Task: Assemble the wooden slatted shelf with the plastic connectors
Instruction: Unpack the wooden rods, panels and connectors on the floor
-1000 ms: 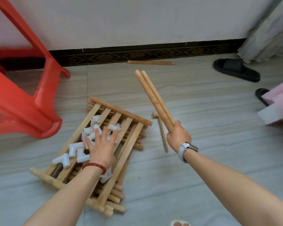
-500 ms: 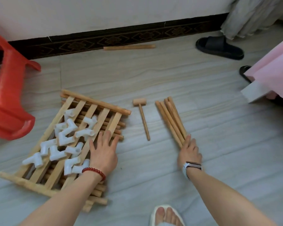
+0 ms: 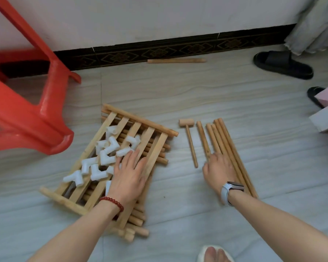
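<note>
A wooden slatted panel (image 3: 157, 144) lies on the floor tiles on top of more rods and slats. Several white plastic connectors (image 3: 104, 157) are heaped on its left half. My left hand (image 3: 130, 174) rests flat on the panel, fingers straight, fingertips beside the connectors. To the right lie several long wooden rods (image 3: 227, 148) side by side. My right hand (image 3: 219, 170) lies over their near ends with fingers bent downward; whether it grips one is hidden. A small wooden mallet (image 3: 189, 137) lies between panel and rods.
A red plastic stool (image 3: 32, 103) lies tipped at the left. One loose rod (image 3: 176, 60) rests by the dark skirting board. Black slippers (image 3: 282, 64) and a pink-and-white object (image 3: 326, 112) are at the right. My foot (image 3: 215, 255) shows at the bottom edge.
My right hand brought the raised rods down onto the floor beside the others. My left hand slid a little along the panel. The camera tilted and shifted.
</note>
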Tool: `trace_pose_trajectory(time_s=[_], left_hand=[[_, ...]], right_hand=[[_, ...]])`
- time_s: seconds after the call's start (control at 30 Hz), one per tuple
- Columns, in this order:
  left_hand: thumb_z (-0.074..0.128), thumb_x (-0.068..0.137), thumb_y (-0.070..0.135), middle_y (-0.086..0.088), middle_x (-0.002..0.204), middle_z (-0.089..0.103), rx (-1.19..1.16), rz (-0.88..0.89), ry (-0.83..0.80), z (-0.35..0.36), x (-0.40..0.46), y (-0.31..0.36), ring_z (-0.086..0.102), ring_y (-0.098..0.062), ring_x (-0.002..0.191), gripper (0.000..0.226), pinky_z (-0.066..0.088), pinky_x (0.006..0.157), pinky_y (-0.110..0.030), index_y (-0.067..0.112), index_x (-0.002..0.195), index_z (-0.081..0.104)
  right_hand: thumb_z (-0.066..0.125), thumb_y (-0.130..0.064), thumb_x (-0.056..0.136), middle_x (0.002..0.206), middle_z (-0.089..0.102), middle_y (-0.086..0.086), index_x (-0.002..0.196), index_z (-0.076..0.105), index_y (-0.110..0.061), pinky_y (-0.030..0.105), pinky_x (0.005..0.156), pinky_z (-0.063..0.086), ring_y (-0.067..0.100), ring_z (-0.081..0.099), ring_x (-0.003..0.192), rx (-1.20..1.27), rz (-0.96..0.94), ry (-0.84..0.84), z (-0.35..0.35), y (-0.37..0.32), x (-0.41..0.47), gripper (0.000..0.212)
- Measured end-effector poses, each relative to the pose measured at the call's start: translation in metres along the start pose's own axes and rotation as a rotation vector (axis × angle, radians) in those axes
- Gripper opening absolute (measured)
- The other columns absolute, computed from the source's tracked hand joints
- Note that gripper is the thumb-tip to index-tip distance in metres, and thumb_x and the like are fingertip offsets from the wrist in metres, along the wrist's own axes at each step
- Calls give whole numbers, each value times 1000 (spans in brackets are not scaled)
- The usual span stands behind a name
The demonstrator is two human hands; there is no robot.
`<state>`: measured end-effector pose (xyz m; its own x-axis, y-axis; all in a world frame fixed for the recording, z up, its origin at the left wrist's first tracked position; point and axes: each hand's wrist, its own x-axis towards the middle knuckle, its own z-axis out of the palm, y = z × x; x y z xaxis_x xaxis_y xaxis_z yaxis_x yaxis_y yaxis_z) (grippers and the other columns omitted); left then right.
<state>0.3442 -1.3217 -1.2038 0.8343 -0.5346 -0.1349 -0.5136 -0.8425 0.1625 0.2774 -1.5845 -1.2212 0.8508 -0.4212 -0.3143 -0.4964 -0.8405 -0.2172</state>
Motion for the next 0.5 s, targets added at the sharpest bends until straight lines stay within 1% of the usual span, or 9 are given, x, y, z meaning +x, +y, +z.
trace_pose_trajectory(time_s=[0.03,0.1,0.17,0.2,0.23,0.33,0.4,0.43,0.5], left_hand=[[77,67,17,-19,133,51,-38,1,17,-2,-2,-7,46,-40,125,56,38,98,-61,15,119,57],[75,69,20,-17,136,48,-96,-17,50,-3,-10,-24,44,-38,128,57,37,99,-55,19,121,50],[69,72,30,-16,138,46,-114,-59,35,4,-22,-43,43,-38,128,58,37,99,-55,21,125,46],[62,75,39,-15,140,43,-116,-100,15,7,-31,-54,41,-37,130,58,35,100,-56,21,128,46],[52,77,48,-14,144,38,-123,-149,-2,9,-38,-63,36,-36,133,62,30,104,-57,22,132,44],[24,70,71,-8,157,11,-145,-337,-30,9,-54,-85,7,-28,145,87,4,113,-52,30,147,24],[13,61,80,-3,158,-6,-189,-452,-79,8,-61,-94,-9,-23,145,97,-3,114,-51,37,148,9],[11,59,82,-1,158,-10,-238,-497,-89,7,-63,-95,-14,-21,144,99,-4,114,-51,40,148,6],[15,59,85,1,157,-15,-348,-550,-88,6,-67,-96,-20,-20,143,98,-3,114,-52,44,147,3]], right_hand=[[39,-23,96,131,53,12,129,49,-8,34,97,37,29,44,124,152,-21,-31,2,-17,4,38],[42,-23,96,112,64,12,117,56,-7,35,89,46,30,56,106,484,47,-182,9,-60,6,31],[44,-28,95,96,63,10,113,55,2,36,80,50,29,59,87,781,190,-357,24,-98,8,37],[45,-29,95,93,59,9,116,51,6,34,73,50,26,57,81,884,254,-448,31,-116,7,41],[46,-30,95,97,59,10,118,50,3,33,71,50,25,59,81,977,303,-504,39,-130,6,40],[52,-32,93,119,58,11,125,47,-9,41,84,53,28,59,104,1146,431,-536,55,-161,1,40],[54,-34,91,114,60,7,119,52,-14,46,89,52,26,59,102,1105,419,-468,59,-173,-3,34],[52,-32,92,110,61,6,113,54,-16,47,92,50,26,59,100,1076,386,-429,58,-177,-5,27],[46,-27,96,104,61,7,115,51,-13,47,92,50,28,59,100,1114,359,-361,55,-187,-8,24]])
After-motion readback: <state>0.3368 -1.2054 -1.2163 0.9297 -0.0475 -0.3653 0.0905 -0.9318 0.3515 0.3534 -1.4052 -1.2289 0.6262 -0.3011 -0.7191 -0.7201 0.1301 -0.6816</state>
